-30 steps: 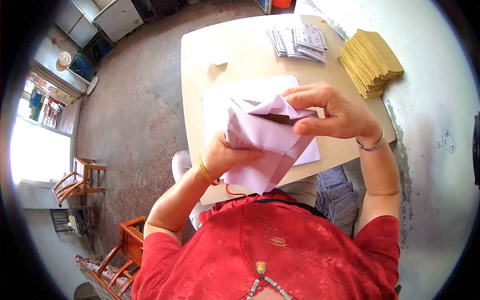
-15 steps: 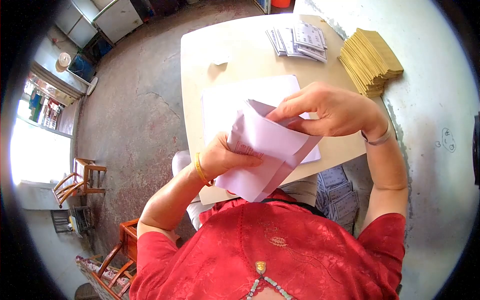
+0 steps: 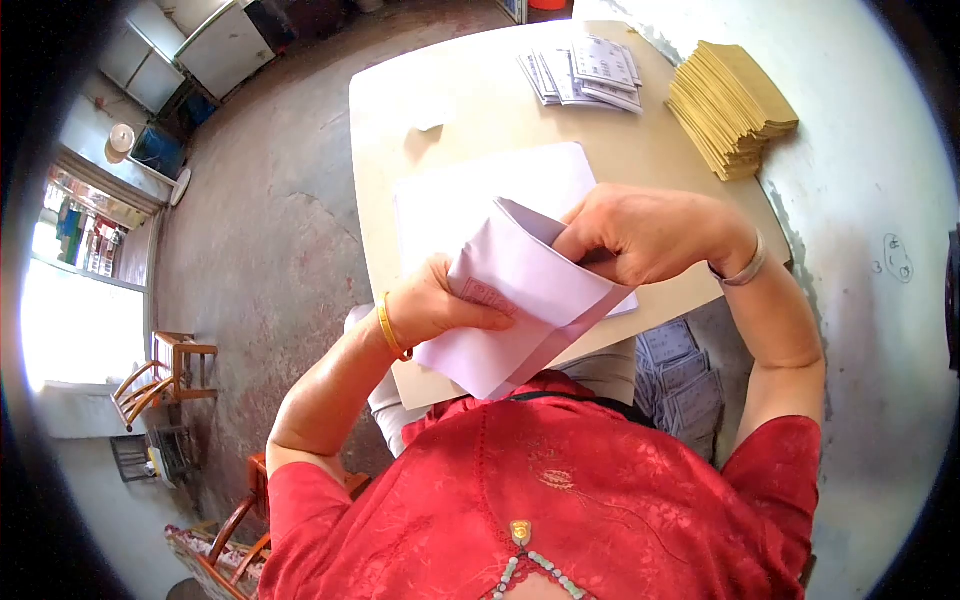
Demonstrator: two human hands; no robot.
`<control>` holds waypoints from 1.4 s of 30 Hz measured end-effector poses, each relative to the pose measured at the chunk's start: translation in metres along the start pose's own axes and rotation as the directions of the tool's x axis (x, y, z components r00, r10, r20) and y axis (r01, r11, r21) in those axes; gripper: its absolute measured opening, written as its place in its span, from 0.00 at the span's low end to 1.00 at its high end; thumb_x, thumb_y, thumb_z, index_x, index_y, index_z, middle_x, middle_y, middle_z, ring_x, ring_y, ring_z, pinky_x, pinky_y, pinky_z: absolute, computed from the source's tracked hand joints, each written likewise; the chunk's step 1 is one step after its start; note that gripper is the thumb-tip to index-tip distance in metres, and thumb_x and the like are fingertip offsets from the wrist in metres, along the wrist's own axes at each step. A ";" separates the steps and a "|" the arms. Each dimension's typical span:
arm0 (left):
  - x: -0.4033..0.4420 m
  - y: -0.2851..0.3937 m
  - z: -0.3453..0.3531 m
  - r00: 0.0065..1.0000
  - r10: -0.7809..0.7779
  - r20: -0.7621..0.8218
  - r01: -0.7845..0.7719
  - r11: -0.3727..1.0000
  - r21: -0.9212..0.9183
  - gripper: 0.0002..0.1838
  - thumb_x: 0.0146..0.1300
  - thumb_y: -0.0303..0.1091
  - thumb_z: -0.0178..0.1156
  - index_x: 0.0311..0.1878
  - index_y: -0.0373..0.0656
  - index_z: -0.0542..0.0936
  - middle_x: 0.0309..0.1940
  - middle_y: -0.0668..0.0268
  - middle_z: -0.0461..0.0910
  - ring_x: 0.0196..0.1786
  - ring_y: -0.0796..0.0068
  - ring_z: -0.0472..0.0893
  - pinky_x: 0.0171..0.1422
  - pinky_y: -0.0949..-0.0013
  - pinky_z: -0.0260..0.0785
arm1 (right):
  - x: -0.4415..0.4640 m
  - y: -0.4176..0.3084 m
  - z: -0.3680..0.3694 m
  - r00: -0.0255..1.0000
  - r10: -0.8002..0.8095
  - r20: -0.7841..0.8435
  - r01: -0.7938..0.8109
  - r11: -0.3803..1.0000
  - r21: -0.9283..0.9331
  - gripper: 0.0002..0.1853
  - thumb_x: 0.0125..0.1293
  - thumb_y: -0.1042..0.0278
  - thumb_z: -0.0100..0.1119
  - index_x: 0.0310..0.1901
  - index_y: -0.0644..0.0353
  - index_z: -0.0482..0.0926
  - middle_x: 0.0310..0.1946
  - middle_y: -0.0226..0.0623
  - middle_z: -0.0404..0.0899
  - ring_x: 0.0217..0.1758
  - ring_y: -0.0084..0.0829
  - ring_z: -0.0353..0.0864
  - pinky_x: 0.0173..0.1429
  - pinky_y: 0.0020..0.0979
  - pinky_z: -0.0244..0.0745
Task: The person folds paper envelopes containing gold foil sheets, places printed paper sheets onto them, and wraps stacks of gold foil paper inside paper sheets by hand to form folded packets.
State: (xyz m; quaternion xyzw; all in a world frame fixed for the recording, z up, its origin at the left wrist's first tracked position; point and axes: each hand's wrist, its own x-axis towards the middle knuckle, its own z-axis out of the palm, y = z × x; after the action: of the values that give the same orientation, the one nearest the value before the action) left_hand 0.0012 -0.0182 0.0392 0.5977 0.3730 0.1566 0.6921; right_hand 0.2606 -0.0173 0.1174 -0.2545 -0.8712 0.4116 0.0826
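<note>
A white paper bag (image 3: 540,300) with reddish print on its side is held above the table, tilted, its mouth gaping toward the upper right. My left hand (image 3: 445,305) is closed on its left side, thumb flat over the print. Into the mouth reaches my right hand (image 3: 640,235), fingers curled and bent down; the fingertips are hidden inside, so what they hold, if anything, does not show. Under the bag lies a stack of white paper sheets (image 3: 490,170) on the table.
The pale table (image 3: 390,110) carries a pile of printed white packets (image 3: 590,75) and a small white scrap (image 3: 428,122). A tall stack of yellow-brown envelopes (image 3: 735,105) stands at the right by the wall. More printed packets (image 3: 680,375) lie below the table edge. Wooden chairs (image 3: 180,370) stand left.
My right hand has sunk deeper into the paper bag, its fingers more curled. The bag's mouth is wider, and my left hand keeps its hold. The view has shifted slightly.
</note>
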 end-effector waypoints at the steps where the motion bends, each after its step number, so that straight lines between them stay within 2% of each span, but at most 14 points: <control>1: 0.000 0.001 0.000 1.000 -0.007 0.004 0.007 1.000 0.000 0.14 0.47 0.23 0.75 0.40 0.39 0.88 0.36 0.68 0.87 0.39 0.81 0.82 0.47 0.72 0.76 | -0.002 -0.003 -0.001 0.997 -0.035 -0.068 0.035 0.999 0.005 0.09 0.61 0.75 0.60 0.42 0.65 0.83 0.33 0.46 0.82 0.33 0.28 0.78 0.42 0.30 0.73; 5: -0.003 -0.003 -0.002 0.995 -0.008 -0.096 0.001 0.997 -0.073 0.13 0.48 0.22 0.74 0.40 0.39 0.88 0.36 0.69 0.87 0.38 0.81 0.82 0.46 0.72 0.76 | -0.017 -0.010 -0.009 0.956 0.012 -0.292 0.042 0.983 0.180 0.08 0.67 0.72 0.60 0.38 0.69 0.83 0.38 0.44 0.82 0.40 0.34 0.80 0.45 0.29 0.74; 6: -0.003 -0.006 -0.002 0.993 -0.011 -0.114 0.000 0.995 -0.098 0.13 0.49 0.22 0.74 0.40 0.39 0.88 0.35 0.69 0.87 0.38 0.81 0.82 0.46 0.72 0.76 | -0.021 -0.004 -0.008 0.946 0.035 -0.322 0.021 0.985 0.169 0.13 0.69 0.66 0.61 0.37 0.71 0.82 0.39 0.43 0.83 0.39 0.31 0.79 0.45 0.27 0.73; 9: -0.003 -0.013 -0.002 0.985 0.010 -0.172 -0.031 0.992 -0.124 0.12 0.49 0.22 0.74 0.40 0.39 0.87 0.36 0.69 0.86 0.38 0.81 0.82 0.46 0.72 0.76 | -0.023 -0.004 0.002 0.933 0.036 -0.357 -0.035 0.999 0.010 0.14 0.67 0.64 0.64 0.35 0.70 0.82 0.37 0.44 0.82 0.36 0.31 0.78 0.43 0.26 0.72; 10: -0.003 -0.015 -0.002 0.981 0.021 -0.191 -0.046 0.991 -0.124 0.12 0.50 0.22 0.74 0.40 0.39 0.87 0.36 0.69 0.86 0.39 0.81 0.82 0.46 0.72 0.76 | -0.023 0.001 0.009 0.923 0.025 -0.383 -0.067 0.993 -0.098 0.20 0.68 0.55 0.63 0.28 0.67 0.80 0.26 0.42 0.76 0.29 0.32 0.74 0.37 0.33 0.71; 14: -0.003 -0.016 0.000 0.988 0.018 -0.156 -0.036 0.993 -0.112 0.13 0.50 0.22 0.73 0.42 0.39 0.87 0.37 0.69 0.86 0.39 0.80 0.82 0.47 0.72 0.76 | -0.019 -0.004 0.021 0.922 0.098 -0.374 -0.130 0.990 -0.061 0.21 0.66 0.55 0.65 0.26 0.68 0.77 0.21 0.43 0.70 0.25 0.33 0.70 0.34 0.34 0.69; 17: -0.003 -0.016 0.002 0.986 0.043 -0.160 -0.064 0.989 -0.131 0.14 0.51 0.23 0.73 0.43 0.39 0.86 0.37 0.69 0.86 0.39 0.80 0.82 0.48 0.72 0.76 | -0.020 -0.004 0.024 0.857 0.043 -0.514 -0.077 0.996 -0.044 0.21 0.66 0.57 0.66 0.25 0.67 0.76 0.21 0.40 0.72 0.26 0.28 0.71 0.33 0.32 0.69; 20: -0.005 -0.013 0.007 0.984 0.039 -0.173 -0.064 0.988 -0.141 0.14 0.52 0.23 0.73 0.43 0.38 0.86 0.38 0.68 0.86 0.40 0.79 0.82 0.48 0.72 0.76 | -0.017 -0.006 0.031 0.767 0.112 -0.632 -0.045 0.992 0.122 0.15 0.65 0.65 0.67 0.26 0.66 0.76 0.24 0.33 0.76 0.29 0.20 0.74 0.33 0.26 0.71; 23: -0.007 -0.011 0.007 0.989 0.016 -0.144 -0.039 0.987 -0.156 0.13 0.56 0.25 0.71 0.46 0.38 0.85 0.39 0.66 0.86 0.41 0.79 0.83 0.50 0.71 0.76 | -0.014 -0.007 0.036 0.728 0.211 -0.652 -0.108 0.975 0.195 0.07 0.63 0.73 0.67 0.33 0.64 0.78 0.28 0.29 0.78 0.34 0.15 0.76 0.38 0.23 0.76; 25: -0.008 -0.005 0.001 0.994 0.019 -0.106 -0.043 0.972 -0.233 0.14 0.59 0.26 0.69 0.49 0.37 0.84 0.41 0.65 0.86 0.42 0.78 0.83 0.51 0.70 0.76 | -0.007 -0.005 0.043 0.659 0.179 -0.731 0.004 0.971 0.241 0.06 0.62 0.75 0.67 0.36 0.64 0.78 0.29 0.29 0.78 0.35 0.16 0.77 0.41 0.22 0.77; 29: 0.000 0.014 -0.004 0.895 0.360 -0.262 -0.416 0.887 -0.203 0.15 0.64 0.33 0.67 0.51 0.38 0.82 0.45 0.63 0.85 0.47 0.76 0.82 0.57 0.68 0.73 | 0.000 -0.004 0.051 0.648 0.186 -0.739 0.060 0.954 0.293 0.09 0.61 0.77 0.66 0.42 0.65 0.78 0.32 0.30 0.80 0.36 0.18 0.79 0.45 0.24 0.79; 35: 0.006 0.019 0.003 0.842 0.435 -0.320 -0.483 0.871 -0.086 0.06 0.64 0.25 0.65 0.43 0.37 0.85 0.37 0.68 0.86 0.40 0.82 0.81 0.47 0.76 0.74 | 0.002 -0.005 0.045 0.750 0.128 -0.649 -0.011 0.983 0.181 0.06 0.63 0.72 0.64 0.38 0.66 0.82 0.26 0.38 0.82 0.31 0.23 0.81 0.40 0.27 0.78; 38: 0.008 0.027 0.012 0.807 0.513 -0.292 -0.534 0.845 0.007 0.05 0.65 0.24 0.64 0.42 0.36 0.85 0.34 0.70 0.84 0.37 0.86 0.79 0.42 0.78 0.73 | 0.009 -0.006 0.041 0.757 0.149 -0.636 -0.131 0.989 0.075 0.07 0.63 0.71 0.68 0.38 0.65 0.85 0.25 0.32 0.83 0.31 0.18 0.80 0.38 0.23 0.75; 42: -0.001 0.036 -0.003 0.809 0.416 -0.415 -0.492 0.866 -0.092 0.05 0.65 0.26 0.65 0.41 0.36 0.85 0.33 0.71 0.84 0.36 0.86 0.79 0.42 0.78 0.72 | -0.003 0.009 0.034 0.743 0.048 -0.668 -0.216 0.961 -0.171 0.06 0.63 0.69 0.68 0.33 0.64 0.85 0.25 0.32 0.84 0.29 0.19 0.80 0.35 0.22 0.74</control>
State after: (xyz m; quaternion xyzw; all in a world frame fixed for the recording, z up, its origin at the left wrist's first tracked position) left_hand 0.0067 -0.0080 0.0734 0.5568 0.3289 0.4668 0.6032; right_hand 0.2548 -0.0373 0.0887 -0.4520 -0.8087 0.1933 0.3229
